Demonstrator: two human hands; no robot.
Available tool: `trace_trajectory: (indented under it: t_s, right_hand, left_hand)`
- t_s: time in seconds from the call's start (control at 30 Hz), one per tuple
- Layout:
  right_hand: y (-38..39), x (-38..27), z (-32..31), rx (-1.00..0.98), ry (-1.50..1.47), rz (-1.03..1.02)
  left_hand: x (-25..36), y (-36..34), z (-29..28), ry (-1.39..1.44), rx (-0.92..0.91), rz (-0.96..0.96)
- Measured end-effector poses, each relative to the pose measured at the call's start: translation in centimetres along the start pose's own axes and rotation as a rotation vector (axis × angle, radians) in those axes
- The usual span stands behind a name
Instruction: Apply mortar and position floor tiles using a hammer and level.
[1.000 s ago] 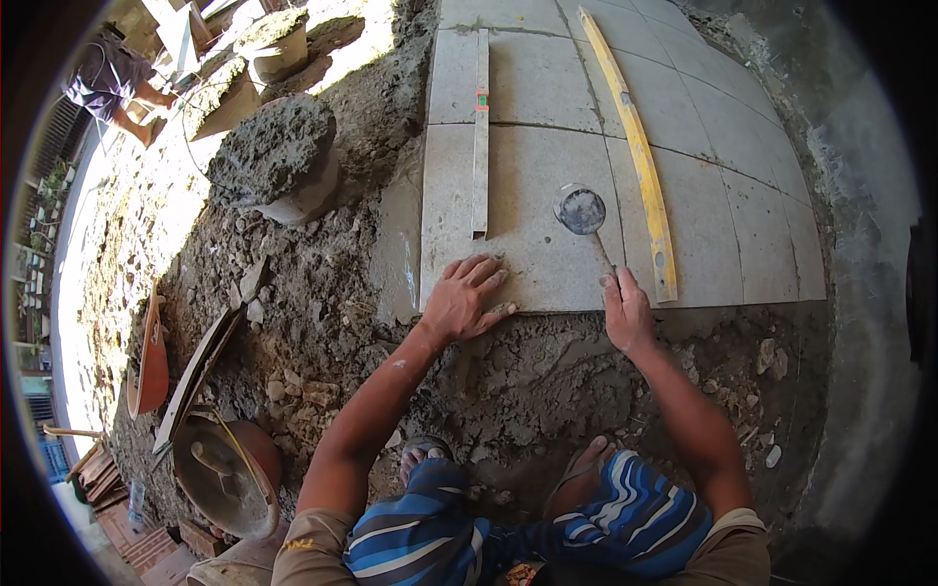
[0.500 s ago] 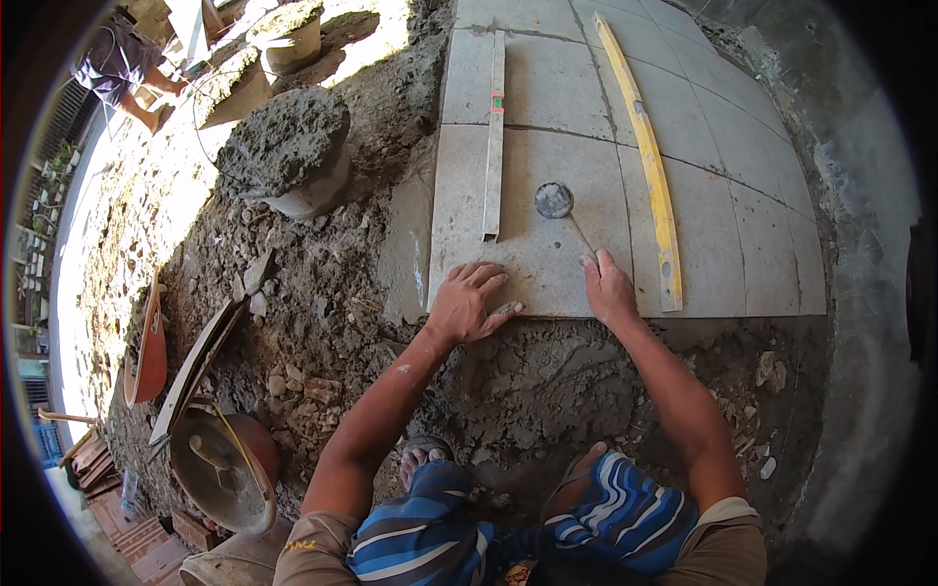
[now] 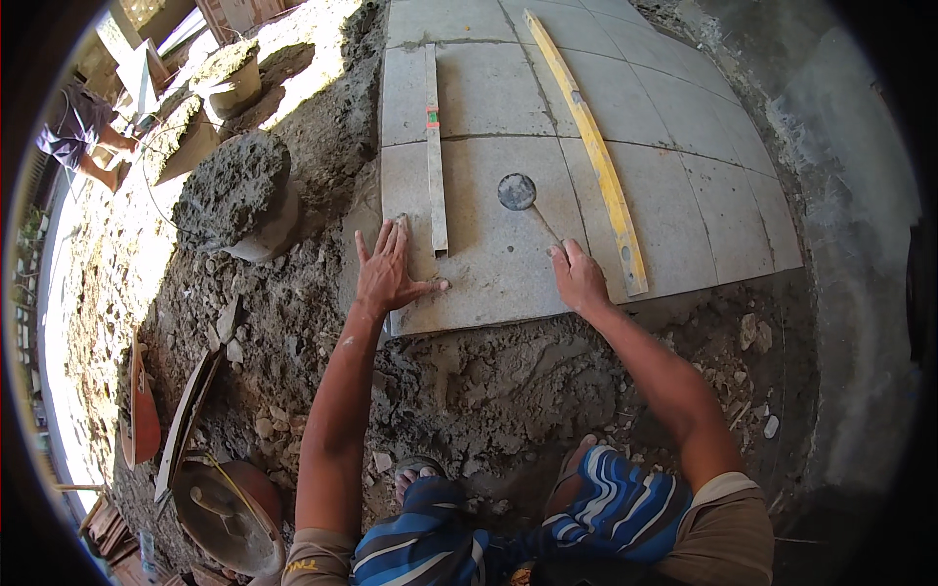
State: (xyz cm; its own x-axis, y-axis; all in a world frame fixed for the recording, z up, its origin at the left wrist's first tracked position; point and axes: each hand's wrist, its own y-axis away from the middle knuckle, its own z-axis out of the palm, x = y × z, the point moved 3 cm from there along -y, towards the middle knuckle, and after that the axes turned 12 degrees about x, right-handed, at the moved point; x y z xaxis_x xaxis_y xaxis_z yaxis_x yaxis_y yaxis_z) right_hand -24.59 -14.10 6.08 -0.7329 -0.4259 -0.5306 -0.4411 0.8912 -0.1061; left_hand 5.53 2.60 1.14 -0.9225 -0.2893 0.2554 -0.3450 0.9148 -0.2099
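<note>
My right hand [image 3: 582, 280] grips the handle of a rubber mallet [image 3: 517, 192], its round dark head over the nearest grey floor tile [image 3: 479, 293]. Spread fingers of my left hand [image 3: 389, 272] rest at that tile's left edge, with the thumb reaching onto its surface. Just right of the left hand, a slim metal level [image 3: 437, 186] with a small green vial lies on the tiles. A long yellow spirit level [image 3: 596, 146] lies on the tiles beyond my right hand.
Wet mortar [image 3: 489, 381] spreads in front of my feet. Mortar-filled buckets [image 3: 269, 220] stand at the left. A round basin [image 3: 230, 518] holding a trowel sits at lower left, near an orange pan [image 3: 142, 410]. Another person [image 3: 83, 132] is at far left.
My left hand has moved from the tile's front edge to its left edge, fingers spreading. The view has turned a little; my right hand still holds the mallet over the same tile.
</note>
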Motion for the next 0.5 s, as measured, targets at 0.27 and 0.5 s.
trace_trajectory:
  t_s: [0.27,0.5]
  right_hand:
    - [-2.1,-2.4,1.1,0.135,-0.100,-0.158]
    - [-2.8,-1.8,4.0,-0.041,0.113,-0.047]
  left_hand:
    - [0.0,-0.4,0.5,-0.082,0.022,0.042]
    - [0.2,-0.6,0.2,-0.106,-0.027,0.029]
